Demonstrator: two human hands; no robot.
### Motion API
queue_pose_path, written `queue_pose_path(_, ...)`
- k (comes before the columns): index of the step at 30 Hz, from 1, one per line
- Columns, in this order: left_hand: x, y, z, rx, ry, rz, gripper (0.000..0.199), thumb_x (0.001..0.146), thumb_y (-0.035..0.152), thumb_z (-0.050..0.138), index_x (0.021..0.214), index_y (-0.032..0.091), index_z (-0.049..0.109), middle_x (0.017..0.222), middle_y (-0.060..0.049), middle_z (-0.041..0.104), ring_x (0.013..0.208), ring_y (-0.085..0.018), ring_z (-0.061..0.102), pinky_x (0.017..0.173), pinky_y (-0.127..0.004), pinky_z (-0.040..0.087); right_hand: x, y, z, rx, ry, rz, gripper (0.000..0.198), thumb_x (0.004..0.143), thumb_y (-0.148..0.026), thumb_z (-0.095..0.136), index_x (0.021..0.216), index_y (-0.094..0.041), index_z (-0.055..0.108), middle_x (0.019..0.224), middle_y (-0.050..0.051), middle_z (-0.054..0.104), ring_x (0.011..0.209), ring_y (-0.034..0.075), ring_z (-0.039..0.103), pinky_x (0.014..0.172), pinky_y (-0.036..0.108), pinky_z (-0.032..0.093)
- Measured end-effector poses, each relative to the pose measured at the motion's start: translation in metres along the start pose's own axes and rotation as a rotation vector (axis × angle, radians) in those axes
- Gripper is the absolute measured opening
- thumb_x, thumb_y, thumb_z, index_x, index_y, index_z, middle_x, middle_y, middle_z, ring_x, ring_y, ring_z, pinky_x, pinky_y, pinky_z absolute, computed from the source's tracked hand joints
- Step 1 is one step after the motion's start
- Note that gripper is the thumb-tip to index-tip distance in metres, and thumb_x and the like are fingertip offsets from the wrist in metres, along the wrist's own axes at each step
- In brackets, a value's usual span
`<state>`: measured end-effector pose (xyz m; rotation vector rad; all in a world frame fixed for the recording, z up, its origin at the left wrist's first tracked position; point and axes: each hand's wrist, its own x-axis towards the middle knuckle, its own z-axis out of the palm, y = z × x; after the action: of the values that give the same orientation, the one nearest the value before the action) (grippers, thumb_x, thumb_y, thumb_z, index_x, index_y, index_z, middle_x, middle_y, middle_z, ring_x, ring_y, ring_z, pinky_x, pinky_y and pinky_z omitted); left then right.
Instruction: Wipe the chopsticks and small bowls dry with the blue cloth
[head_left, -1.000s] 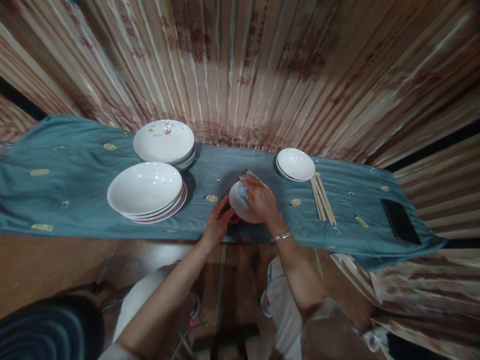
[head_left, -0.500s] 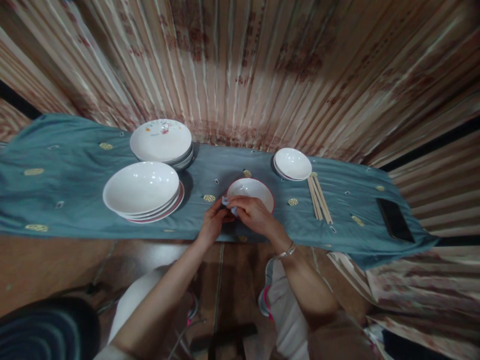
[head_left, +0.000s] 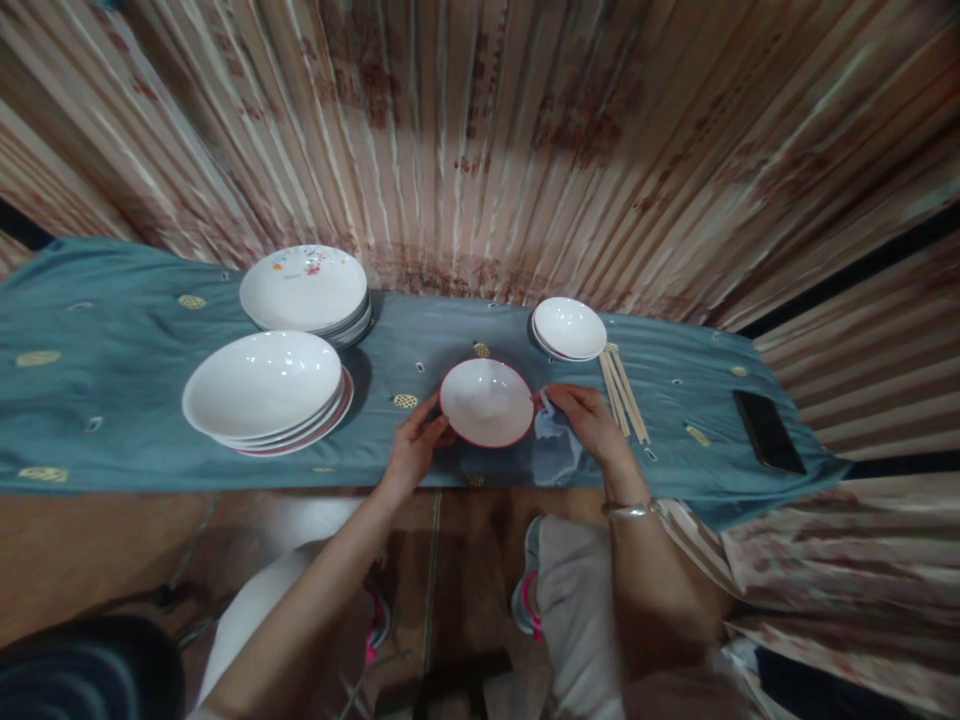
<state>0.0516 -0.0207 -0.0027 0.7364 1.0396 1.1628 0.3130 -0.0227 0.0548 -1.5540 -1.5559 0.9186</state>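
A white bowl with a red rim is in front of me near the table's front edge, its inside in plain view. My left hand grips the bowl's left side, thumb near the rim and fingers partly hidden behind it. At the bowl's right, my right hand pinches a thin, pale blue-white cloth. The cloth hangs down below the fingers, blurred and partly see-through. Its upper end is close to the bowl's right rim; whether it touches there I cannot tell.
To the left stand a stack of large white bowls and, behind it, a stack of flower-patterned plates. Small white bowls, wooden chopsticks and a black phone lie to the right. A pleated curtain rises behind the table.
My right hand has moved right, off the bowl's front, and the bunched cloth now hangs loose from it. The bowl's inside is uncovered. My left hand has shifted onto the bowl's left side.
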Motion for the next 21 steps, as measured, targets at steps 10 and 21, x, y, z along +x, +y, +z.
queue_pose_path(10,-0.001,0.002,0.001,0.034,0.030,0.017,0.074,0.053,0.044,0.091,0.120,0.017,0.073,0.066,0.002,0.070,0.061,-0.014,0.064,0.068,-0.030,0.058,0.002,0.019,0.022,-0.351,-0.194,0.048,0.031,0.090,-0.043,0.053,0.080,-0.018,0.070,0.072,0.003,0.070,0.069,0.018,0.063,0.062,0.026,0.041)
queue_pose_path(21,-0.001,0.014,0.033,0.045,0.039,0.117,0.077,0.052,0.051,0.091,0.119,0.018,0.074,0.073,0.001,0.073,0.070,-0.015,0.067,0.081,-0.035,0.058,0.010,0.030,0.016,-0.053,0.111,-0.057,0.023,0.079,-0.035,0.054,0.070,-0.019,0.066,0.057,-0.004,0.054,0.057,0.012,0.046,0.056,0.024,0.036)
